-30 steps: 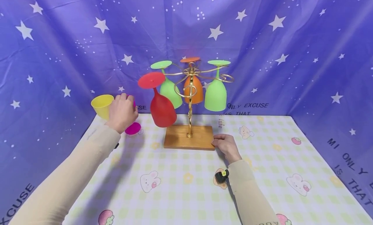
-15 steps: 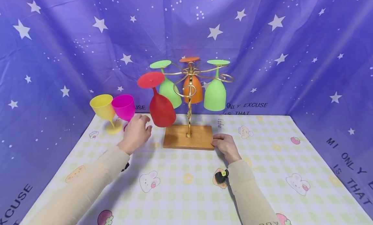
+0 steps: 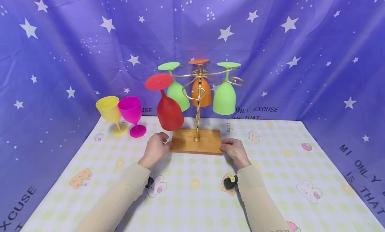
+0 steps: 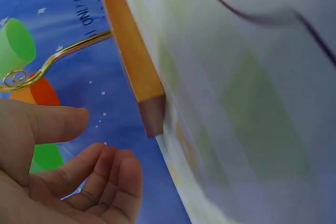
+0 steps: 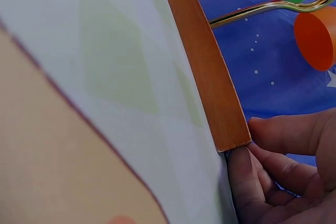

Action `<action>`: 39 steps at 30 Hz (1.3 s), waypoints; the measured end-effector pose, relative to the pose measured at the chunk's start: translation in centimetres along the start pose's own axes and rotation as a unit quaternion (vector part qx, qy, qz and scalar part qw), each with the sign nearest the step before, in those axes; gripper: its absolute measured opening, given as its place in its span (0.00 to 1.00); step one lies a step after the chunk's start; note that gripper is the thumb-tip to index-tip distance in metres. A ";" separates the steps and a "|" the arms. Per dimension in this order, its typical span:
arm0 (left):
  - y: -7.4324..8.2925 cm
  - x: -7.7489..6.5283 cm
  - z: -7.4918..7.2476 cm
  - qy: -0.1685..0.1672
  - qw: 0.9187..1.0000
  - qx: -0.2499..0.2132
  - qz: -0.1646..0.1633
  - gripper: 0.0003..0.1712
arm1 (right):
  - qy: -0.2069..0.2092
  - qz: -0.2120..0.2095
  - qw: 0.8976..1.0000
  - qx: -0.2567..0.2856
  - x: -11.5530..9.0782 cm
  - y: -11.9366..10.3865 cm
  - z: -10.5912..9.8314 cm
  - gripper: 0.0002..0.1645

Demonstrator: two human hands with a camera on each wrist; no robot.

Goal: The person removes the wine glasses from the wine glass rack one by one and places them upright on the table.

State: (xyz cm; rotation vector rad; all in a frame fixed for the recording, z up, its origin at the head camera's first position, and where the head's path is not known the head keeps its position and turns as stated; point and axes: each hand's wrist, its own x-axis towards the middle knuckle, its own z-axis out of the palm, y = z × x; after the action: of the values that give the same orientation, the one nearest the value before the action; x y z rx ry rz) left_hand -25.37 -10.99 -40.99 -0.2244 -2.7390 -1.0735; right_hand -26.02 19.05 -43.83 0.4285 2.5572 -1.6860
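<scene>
A gold wire glass rack on a wooden base (image 3: 207,144) stands mid-table. Upside down on it hang a tilted red goblet (image 3: 169,112), an orange goblet (image 3: 206,94), a left green goblet (image 3: 177,96) and a right green goblet (image 3: 224,99). My right hand (image 3: 236,152) pinches the base's right end; the right wrist view shows thumb and fingers (image 5: 247,174) against its corner. Beside the left end is my left hand (image 3: 155,148), thumb and fingers parted and holding nothing. In the left wrist view, a gap separates this hand (image 4: 79,171) from the base.
A yellow goblet (image 3: 109,109) and a magenta goblet (image 3: 131,111) stand upright side by side at the table's back left. The checked tablecloth (image 3: 192,205) covers the table. Behind rises a purple star-patterned curtain (image 3: 180,24).
My left hand has let go of the magenta goblet, left standing beside the yellow one, and has moved right to the base's left end. My right hand has stayed at the base.
</scene>
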 end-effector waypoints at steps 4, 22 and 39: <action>-0.1 -0.1 0.8 0.006 0.999 -0.025 -0.025 0.13 | -0.001 0.003 1.000 -0.002 0.0 0.3 0.2 0.20; -0.3 1.0 2.3 -0.005 0.992 -0.078 -0.099 0.15 | -0.004 -0.020 1.000 0.004 0.1 0.5 -0.1 0.19; 0.1 1.4 3.0 -0.009 0.971 -0.147 -0.189 0.15 | -0.007 -0.006 1.000 0.009 0.2 0.3 -0.3 0.20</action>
State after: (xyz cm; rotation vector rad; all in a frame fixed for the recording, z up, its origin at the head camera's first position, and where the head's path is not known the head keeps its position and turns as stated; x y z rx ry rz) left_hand -27.12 -8.76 -42.77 0.2624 -2.6903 -1.5810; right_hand -26.12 19.51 -44.01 0.4031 2.5406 -1.7119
